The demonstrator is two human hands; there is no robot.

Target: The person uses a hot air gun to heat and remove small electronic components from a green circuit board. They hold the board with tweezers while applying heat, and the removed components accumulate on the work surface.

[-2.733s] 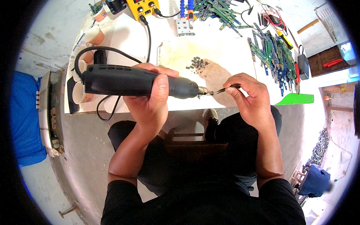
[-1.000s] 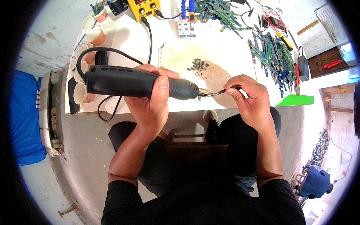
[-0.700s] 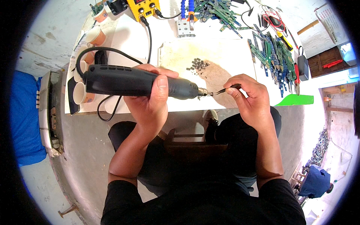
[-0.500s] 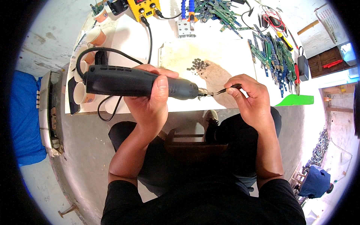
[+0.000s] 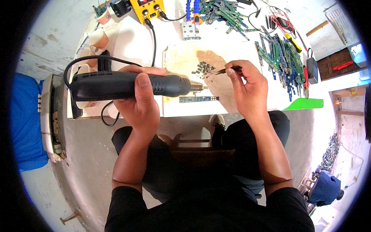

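My left hand is wrapped round a black hot air gun, its metal nozzle pointing right. Just below the nozzle, a narrow blue circuit board strip lies flat on the stained work board. My right hand pinches dark tweezers, whose tips reach the right side of a small heap of black chips. Whether a chip sits between the tips is too small to tell.
A yellow control station stands at the back with a cable. Piles of green and blue circuit boards lie at the right and back. Paper cups line the left edge. A small metal clamp block sits behind the work board.
My right hand and the tweezers have moved up from the nozzle to the chip heap. The hot air gun has shifted left, and the circuit board strip beneath it now shows.
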